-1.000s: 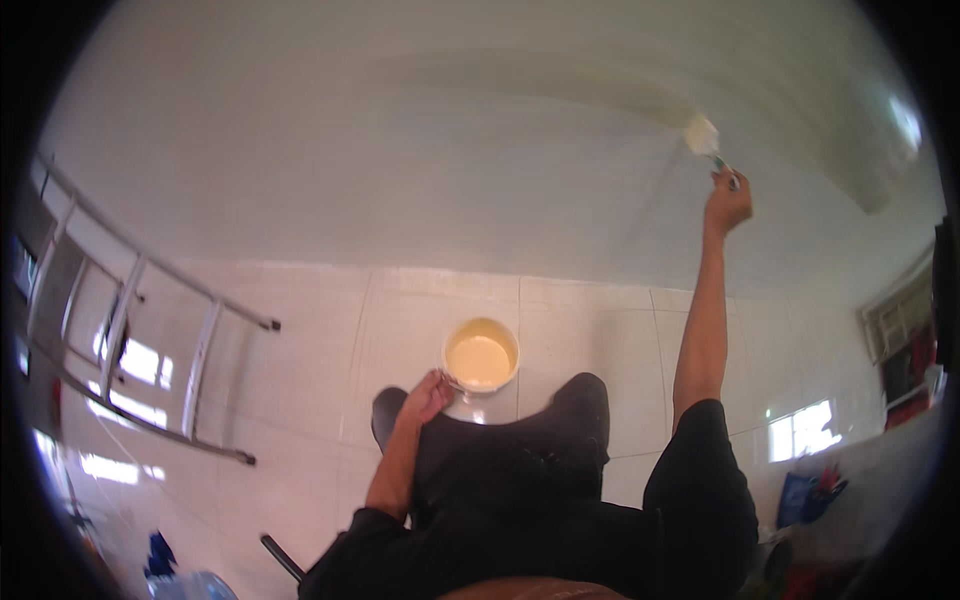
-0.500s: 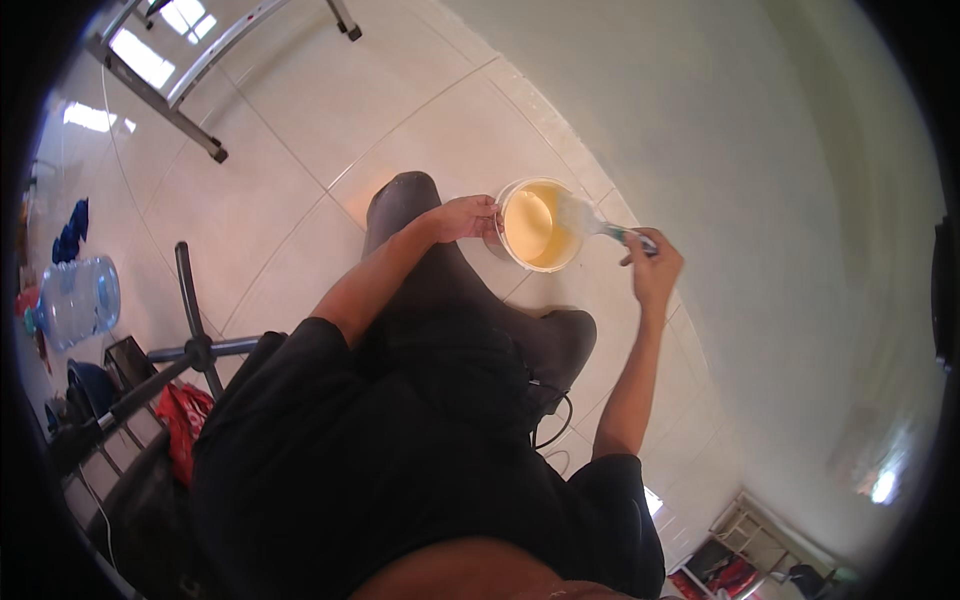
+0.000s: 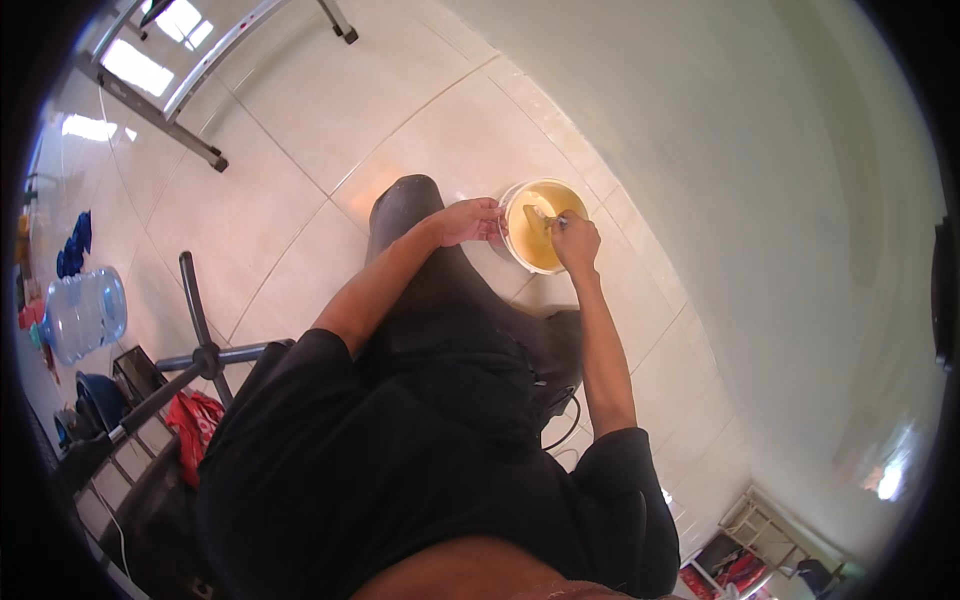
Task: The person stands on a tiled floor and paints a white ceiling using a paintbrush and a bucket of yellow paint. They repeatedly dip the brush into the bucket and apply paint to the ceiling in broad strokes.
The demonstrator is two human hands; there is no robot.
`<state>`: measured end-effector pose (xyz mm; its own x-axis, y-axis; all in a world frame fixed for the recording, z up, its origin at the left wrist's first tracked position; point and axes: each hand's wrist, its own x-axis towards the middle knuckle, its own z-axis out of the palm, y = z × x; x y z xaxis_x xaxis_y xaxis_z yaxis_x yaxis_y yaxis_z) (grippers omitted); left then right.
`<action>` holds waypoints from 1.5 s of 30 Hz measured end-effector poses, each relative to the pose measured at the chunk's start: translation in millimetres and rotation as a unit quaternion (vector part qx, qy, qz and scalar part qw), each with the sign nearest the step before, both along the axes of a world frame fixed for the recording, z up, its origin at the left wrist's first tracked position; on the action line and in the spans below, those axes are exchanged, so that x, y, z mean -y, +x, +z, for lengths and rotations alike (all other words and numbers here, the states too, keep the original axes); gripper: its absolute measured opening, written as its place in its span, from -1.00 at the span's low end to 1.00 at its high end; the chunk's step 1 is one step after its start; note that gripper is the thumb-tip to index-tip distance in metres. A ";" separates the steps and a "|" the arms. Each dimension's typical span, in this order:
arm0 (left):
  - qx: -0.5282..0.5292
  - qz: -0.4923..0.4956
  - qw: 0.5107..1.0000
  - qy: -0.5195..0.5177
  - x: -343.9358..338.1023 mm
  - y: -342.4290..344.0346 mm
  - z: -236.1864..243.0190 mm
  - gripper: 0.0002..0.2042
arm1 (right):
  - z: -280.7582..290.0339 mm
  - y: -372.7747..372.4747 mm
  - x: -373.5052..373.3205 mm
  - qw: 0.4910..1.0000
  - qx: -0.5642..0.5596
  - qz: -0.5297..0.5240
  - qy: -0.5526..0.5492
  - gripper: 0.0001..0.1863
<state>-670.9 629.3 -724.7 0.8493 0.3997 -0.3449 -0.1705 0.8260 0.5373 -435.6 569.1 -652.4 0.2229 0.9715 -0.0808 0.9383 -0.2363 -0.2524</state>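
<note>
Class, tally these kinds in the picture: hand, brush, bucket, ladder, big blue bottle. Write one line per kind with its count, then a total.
Hands: 2, the left hand and the right hand
Brush: 1
Bucket: 1
Ladder: 1
Big blue bottle: 1
Total: 6

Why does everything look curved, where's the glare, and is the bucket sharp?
Head view: fisheye distortion bows the base of the wall; head view: glare whitens the wall at lower right and the floor at upper left; head view: the bucket has a fairly sharp rim.
</note>
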 end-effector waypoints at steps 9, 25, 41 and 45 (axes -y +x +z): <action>-0.011 -0.002 1.000 0.005 -0.7 -0.1 -4.9 -0.81 | 38.9 -5.6 32.7 0.996 -0.014 0.036 0.082 -0.83; 0.023 -0.011 1.000 0.016 -3.2 -3.2 -18.8 -0.82 | 24.0 -0.9 43.6 0.946 -0.300 -0.094 0.080 -0.82; 0.024 -0.010 0.999 0.019 4.0 0.8 -4.2 -0.89 | 25.6 13.4 48.1 0.986 0.023 0.077 0.145 -0.81; -0.001 -0.002 1.000 0.012 8.7 -3.6 2.4 -0.90 | 32.7 3.2 56.2 0.994 -0.009 0.021 0.106 -0.84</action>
<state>-674.5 620.6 -722.3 0.8499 0.4048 -0.3374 -0.1667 0.8139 0.5566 -432.4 513.0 -619.7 0.1823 0.9755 0.1233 0.9414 -0.1370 -0.3083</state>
